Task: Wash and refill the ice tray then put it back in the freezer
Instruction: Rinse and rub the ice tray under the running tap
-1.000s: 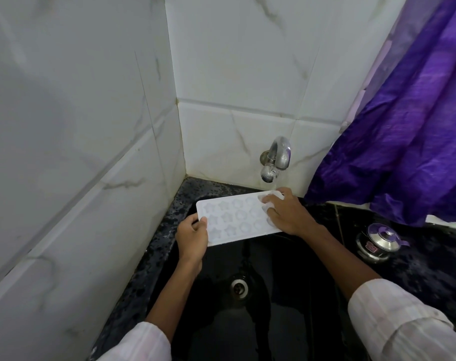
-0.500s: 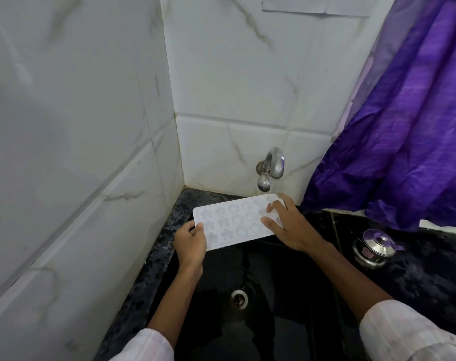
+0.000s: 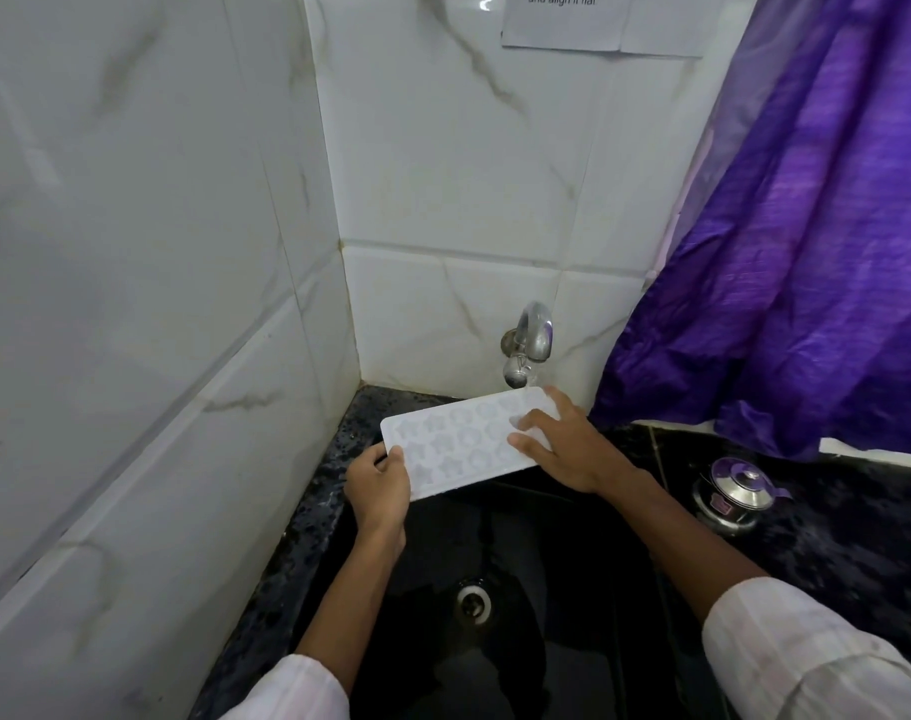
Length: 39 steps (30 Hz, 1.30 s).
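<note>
**Sink corner, head view.** White tiled walls meet behind a black sink (image 3: 572,589) set in a dark speckled bench (image 3: 832,537). A purple curtain (image 3: 806,252) hangs over the bench's far right edge.

The white ice tray (image 3: 458,444) is held in the air over the sink's far edge, cavities up. Its long axis runs left to right, and the right end lies farther from me, just under the tap (image 3: 528,345). A thin stream seems to fall on that end, though I cannot be sure.

- **Left hand** (image 3: 378,483): pinches the tray's near left corner, thumb on top and fingers out of sight beneath.
- **Right hand** (image 3: 567,449): lies spread over the right end, fingers fairly straight and pressing on the top face. It is the hand nearer the tap.
- **Other things:** a steel pot (image 3: 734,493) stands on the bench to the right of the sink, well apart from the tray. The drain (image 3: 474,601) sits in the sink floor, below the tray and nearer me.

I judge that washing is under way. The left cavities lie away from the spout, so the coming move turns on sliding the tray rightward along its long axis.
</note>
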Motion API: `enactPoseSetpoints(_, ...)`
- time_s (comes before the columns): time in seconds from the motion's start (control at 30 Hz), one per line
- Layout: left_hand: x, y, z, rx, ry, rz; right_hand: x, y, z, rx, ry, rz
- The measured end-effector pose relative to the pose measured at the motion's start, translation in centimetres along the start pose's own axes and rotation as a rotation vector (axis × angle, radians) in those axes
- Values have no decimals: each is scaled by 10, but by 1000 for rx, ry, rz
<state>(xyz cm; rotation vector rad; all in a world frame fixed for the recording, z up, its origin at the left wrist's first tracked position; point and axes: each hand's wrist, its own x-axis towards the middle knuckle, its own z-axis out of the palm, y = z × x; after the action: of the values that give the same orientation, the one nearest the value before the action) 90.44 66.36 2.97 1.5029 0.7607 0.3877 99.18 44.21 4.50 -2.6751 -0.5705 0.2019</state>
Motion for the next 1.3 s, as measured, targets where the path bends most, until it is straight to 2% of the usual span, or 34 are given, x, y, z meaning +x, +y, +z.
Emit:
enactPoseSetpoints(0.47, 1, 4, -4, -48, 9, -3, 3, -7, 1, -15, -23, 9)
enactPoseSetpoints(0.67, 5, 6, -2, -46, 15, -14, 4, -8, -1, 68, -53, 17)
enactPoseSetpoints(0.9, 8, 9, 0, -59, 14, -7, 8, -5, 0, 46, -10, -11)
enactPoseSetpoints(1.07, 10, 13, 0, -68, 19, 7, 2, -4, 6, 136, 149, -67)
enactPoseSetpoints(1.3, 15, 13, 5, -110, 34, -45, 0, 6, 8, 44, 127, -94)
